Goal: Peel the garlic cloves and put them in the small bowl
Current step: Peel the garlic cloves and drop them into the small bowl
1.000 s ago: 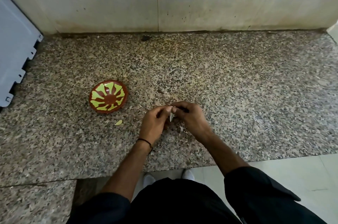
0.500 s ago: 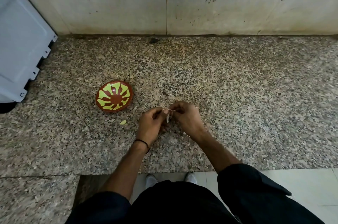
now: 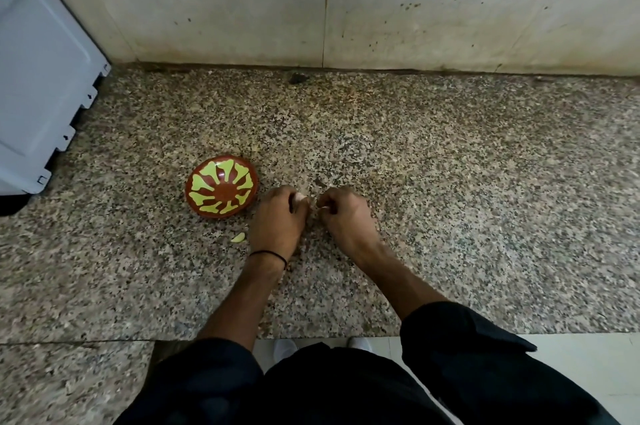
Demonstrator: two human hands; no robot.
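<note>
Left hand [image 3: 278,216]: pinches garlic clove [image 3: 298,196], steadying it beside small bowl [image 3: 221,186].
Right hand [image 3: 346,213]: fingers curled, seemingly pinching torn skin [image 3: 323,207].

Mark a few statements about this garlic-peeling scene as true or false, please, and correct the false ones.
1. The small bowl sits to the left of the left hand. True.
2. The bowl already holds several cloves. False: only its painted pattern shows inside, no clove.
3. A pale piece lies on the counter, outside the bowl. True.
4. A black band is worn on the right wrist. False: the band is on the left wrist.
5. Both hands lie flat and open. False: the left hand grips a garlic clove, and the right hand pinches a white bit.
</note>
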